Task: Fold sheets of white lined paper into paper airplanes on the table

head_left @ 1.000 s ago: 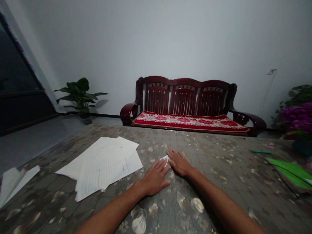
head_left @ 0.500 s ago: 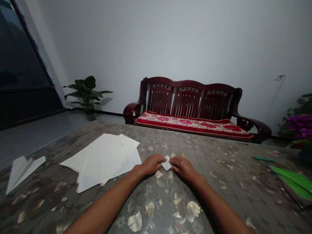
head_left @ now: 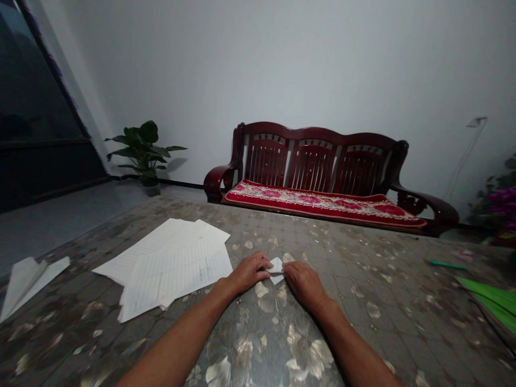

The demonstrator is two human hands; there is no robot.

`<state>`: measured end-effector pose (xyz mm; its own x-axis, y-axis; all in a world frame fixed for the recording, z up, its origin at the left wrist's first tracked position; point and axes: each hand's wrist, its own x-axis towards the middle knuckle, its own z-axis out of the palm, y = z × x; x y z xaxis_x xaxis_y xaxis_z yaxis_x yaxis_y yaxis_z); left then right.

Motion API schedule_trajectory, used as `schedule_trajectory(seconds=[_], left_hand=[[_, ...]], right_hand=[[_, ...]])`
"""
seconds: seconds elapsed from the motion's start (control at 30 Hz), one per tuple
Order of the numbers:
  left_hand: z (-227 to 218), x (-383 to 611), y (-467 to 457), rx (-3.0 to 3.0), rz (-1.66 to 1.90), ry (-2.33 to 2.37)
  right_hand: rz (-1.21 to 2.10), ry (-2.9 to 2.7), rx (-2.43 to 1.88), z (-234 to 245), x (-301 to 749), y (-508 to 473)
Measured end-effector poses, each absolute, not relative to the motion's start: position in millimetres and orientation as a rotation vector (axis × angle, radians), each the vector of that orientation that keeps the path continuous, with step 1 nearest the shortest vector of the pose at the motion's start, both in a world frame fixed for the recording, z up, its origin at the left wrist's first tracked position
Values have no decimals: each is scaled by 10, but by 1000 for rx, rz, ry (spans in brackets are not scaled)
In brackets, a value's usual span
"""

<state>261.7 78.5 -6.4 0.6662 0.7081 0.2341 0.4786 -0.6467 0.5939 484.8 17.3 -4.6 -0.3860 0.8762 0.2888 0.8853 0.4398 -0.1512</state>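
Observation:
A small piece of folded white paper (head_left: pixel 276 265) lies on the patterned tabletop (head_left: pixel 363 279) between my two hands. My left hand (head_left: pixel 252 271) grips its left side, thumb and fingers closed on the edge. On the opposite side my right hand (head_left: pixel 302 278) has its fingers closed on the right edge. The paper has a raised fold across its middle, with a pointed part toward me. Parts of its side edges are hidden under my fingers.
Several lined, written sheets (head_left: pixel 173 269) lie left of my arm. A folded paper plane (head_left: pixel 28 282) is at the far left. A green pen (head_left: pixel 447 265) and a bright green item (head_left: pixel 492 301) with dark cords lie right. Beyond the table stands a wooden bench (head_left: pixel 314 161).
The folded paper now shows a raised crease across it, where it looked flatter before. My hands keep hold of both sides. The view has shifted slightly.

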Motion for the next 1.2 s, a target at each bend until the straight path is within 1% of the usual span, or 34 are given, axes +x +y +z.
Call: schedule_trajectory(seconds=[0.17, 0.33, 0.53, 0.83, 1.2], left_hand=[[-63, 2589, 793, 2402, 659, 956], [5, 2578, 776, 2410, 590, 1065], [27, 2617, 788, 2448, 554, 1148], [70, 2660, 780, 2493, 571, 1149], [64, 2726, 775, 2402, 569, 1296]], right_hand=[[60, -2207, -1566, -58, 4831, 176], [62, -2108, -1588, -49, 4843, 168], [107, -2094, -1615, -66, 4876, 169], [186, -2033, -1734, -35, 4871, 171], [229, -1982, -1750, 26, 4851, 168]])
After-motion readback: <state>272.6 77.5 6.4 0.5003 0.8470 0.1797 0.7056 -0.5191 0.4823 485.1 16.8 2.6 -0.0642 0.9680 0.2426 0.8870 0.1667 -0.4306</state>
